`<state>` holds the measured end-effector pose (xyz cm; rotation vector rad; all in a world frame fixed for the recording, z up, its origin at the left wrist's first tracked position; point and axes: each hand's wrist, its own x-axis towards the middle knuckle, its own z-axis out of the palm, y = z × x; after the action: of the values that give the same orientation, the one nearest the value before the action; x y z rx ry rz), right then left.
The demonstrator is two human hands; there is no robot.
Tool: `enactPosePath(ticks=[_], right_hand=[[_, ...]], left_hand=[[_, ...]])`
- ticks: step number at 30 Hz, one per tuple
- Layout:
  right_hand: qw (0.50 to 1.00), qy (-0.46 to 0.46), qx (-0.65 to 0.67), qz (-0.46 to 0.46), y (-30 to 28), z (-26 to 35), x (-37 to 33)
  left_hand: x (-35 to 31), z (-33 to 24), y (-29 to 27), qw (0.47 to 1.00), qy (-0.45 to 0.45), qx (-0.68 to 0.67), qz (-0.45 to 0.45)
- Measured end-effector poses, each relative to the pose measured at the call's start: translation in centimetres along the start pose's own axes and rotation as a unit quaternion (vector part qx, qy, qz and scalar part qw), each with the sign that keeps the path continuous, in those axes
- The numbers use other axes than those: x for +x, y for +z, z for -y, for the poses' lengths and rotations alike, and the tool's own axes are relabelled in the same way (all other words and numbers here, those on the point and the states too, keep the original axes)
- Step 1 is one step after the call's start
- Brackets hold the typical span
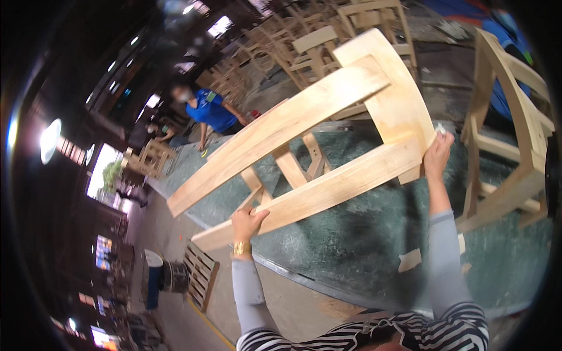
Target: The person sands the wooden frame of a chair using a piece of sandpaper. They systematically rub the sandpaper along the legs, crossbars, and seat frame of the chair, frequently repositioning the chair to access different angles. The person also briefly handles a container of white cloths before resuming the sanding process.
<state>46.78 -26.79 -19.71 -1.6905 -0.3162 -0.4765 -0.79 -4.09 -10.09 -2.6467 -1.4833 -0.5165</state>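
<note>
A pale, unfinished wooden chair frame [328,190] tilts across the middle of the view above the green-topped table [328,257]. Two long legs run to the lower left from a broad, curved back panel [410,102]. My left hand [249,222], with a gold band at its wrist, is closed around the nearer leg close to its lower end. At the right edge of the panel is my right hand [438,155], its fingers pinched on a small white wad [441,130]. Whether that is cloth or paper I cannot tell.
Another wooden chair frame [509,128] stands on the right. A co-worker in a blue shirt [211,111] is across the table. Many chair frames [316,50] are piled behind. A slatted pallet [200,275] and a dark drum [175,276] are on the floor, lower left.
</note>
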Motion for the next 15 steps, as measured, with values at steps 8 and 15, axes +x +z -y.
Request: enactPosePath(ticks=[8,15], right_hand=[[0.984,0.092,-0.120,0.091,-1.5,4.7,7.6],[0.981,0.025,-0.119,0.150,3.8,6.7,10.3]], left_hand=[[-3.4,-4.1,-4.2,0.997,-0.044,0.016,-0.055],[-1.8,-4.6,-4.8,0.994,-0.076,0.062,-0.049]])
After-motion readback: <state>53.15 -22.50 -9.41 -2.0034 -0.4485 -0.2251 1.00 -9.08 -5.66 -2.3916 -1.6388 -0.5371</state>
